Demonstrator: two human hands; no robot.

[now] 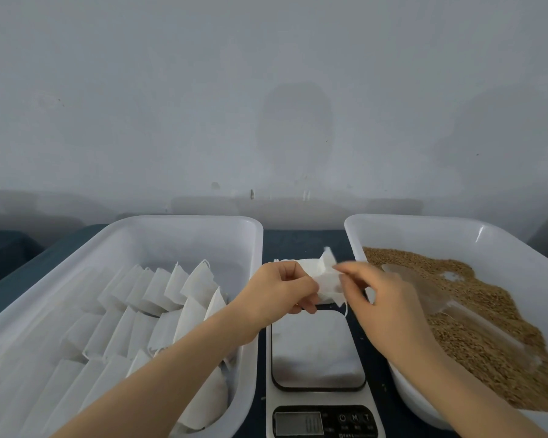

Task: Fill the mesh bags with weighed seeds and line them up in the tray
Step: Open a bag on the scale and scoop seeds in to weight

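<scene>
Above the smooth scale, both hands' grips, left and right, pinch one crumpled white mesh bag.

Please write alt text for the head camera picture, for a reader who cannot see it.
Left hand and right hand hold a small white mesh bag above a white digital kitchen scale. Left, a white plastic tray holds rows of bags; right, another tray holds brown seeds.

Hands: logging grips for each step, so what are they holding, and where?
Both hold one white mesh bag above the scale: left hand its left end, right hand its right edge.
</scene>
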